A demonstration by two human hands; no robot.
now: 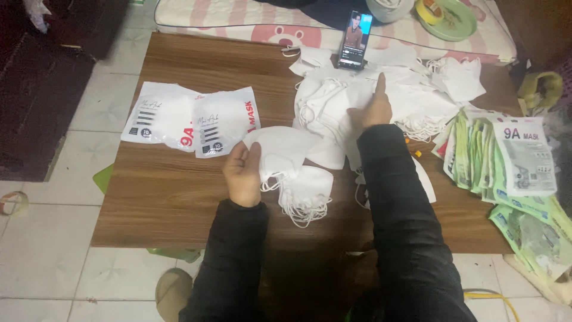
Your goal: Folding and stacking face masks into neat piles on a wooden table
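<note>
My left hand (242, 173) grips a folded white face mask (280, 152) by its left edge, at the middle of the wooden table (167, 197). Under it lies a small stack of white masks (307, 194) with loose ear loops. My right hand (372, 107) reaches forward, fingers extended, resting on a large heap of white masks (333, 95) at the far middle of the table. Both arms wear dark sleeves.
Two white sealed mask packets (190, 119) lie at the left. A row of green and white packets (512, 167) stands at the right edge. A phone (354, 39) with a lit screen leans at the far edge. A green plate (459, 27) rests on the bedding behind.
</note>
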